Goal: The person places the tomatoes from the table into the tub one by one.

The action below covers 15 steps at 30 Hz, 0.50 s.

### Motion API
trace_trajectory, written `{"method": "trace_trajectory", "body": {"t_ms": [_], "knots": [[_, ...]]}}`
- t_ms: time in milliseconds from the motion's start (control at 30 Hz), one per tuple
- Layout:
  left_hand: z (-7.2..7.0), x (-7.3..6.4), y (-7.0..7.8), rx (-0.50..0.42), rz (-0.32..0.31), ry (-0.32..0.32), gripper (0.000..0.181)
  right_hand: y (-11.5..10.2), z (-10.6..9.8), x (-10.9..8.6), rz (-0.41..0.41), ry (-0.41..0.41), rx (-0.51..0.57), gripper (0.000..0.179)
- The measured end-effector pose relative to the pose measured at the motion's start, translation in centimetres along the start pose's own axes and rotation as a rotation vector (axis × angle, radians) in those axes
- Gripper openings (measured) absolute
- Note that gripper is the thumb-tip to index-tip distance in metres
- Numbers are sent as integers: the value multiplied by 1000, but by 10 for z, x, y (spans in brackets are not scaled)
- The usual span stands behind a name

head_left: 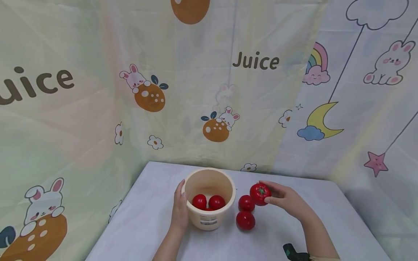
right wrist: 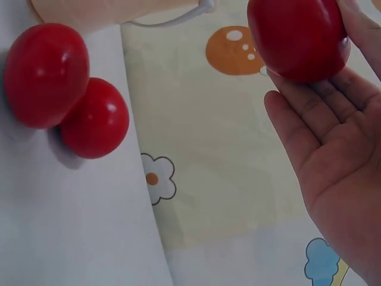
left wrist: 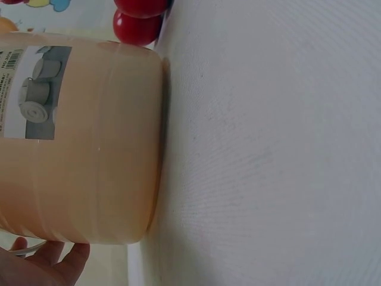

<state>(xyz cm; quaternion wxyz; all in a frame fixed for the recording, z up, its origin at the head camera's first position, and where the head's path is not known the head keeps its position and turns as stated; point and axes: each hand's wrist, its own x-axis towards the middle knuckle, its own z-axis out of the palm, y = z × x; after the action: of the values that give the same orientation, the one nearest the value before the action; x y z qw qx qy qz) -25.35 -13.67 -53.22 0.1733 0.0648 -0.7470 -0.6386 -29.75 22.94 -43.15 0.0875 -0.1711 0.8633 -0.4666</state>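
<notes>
A cream plastic bucket (head_left: 209, 217) stands upright on the table, a label on its front. My left hand (head_left: 180, 210) holds its left side, fingertips against the outer wall in the left wrist view. Inside lie red tomatoes (head_left: 199, 201), two plainly seen and part of another below them. To the right of the bucket my right hand (head_left: 284, 199) grips a tomato (head_left: 260, 194) between thumb and fingers, its green star-shaped top showing. Two more tomatoes (head_left: 245, 220) rest on the table between the bucket and this hand, the farther one partly overlapped by the held tomato.
The table (head_left: 140, 224) has a white cover. Printed curtains (head_left: 183, 137) with rabbits, fruit and flowers hang behind it and on both sides. A thin pale handle (right wrist: 178, 19) hangs at the bucket's side. A dark strap (head_left: 295, 253) lies by the right forearm.
</notes>
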Motion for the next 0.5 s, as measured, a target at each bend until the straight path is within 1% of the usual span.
{"method": "trace_trajectory", "body": {"t_ms": [233,367,500], "knots": [[1,1,-2,-15,-9,-8,44,-13,1,13,2,-31,38,77],[0,1,-1,-9,-3,-11,44,-15,3,22,-31,-77,51,77],[0,2,-2,-9,7,-9,44,-19,4,33,-84,-123,49,74]]}}
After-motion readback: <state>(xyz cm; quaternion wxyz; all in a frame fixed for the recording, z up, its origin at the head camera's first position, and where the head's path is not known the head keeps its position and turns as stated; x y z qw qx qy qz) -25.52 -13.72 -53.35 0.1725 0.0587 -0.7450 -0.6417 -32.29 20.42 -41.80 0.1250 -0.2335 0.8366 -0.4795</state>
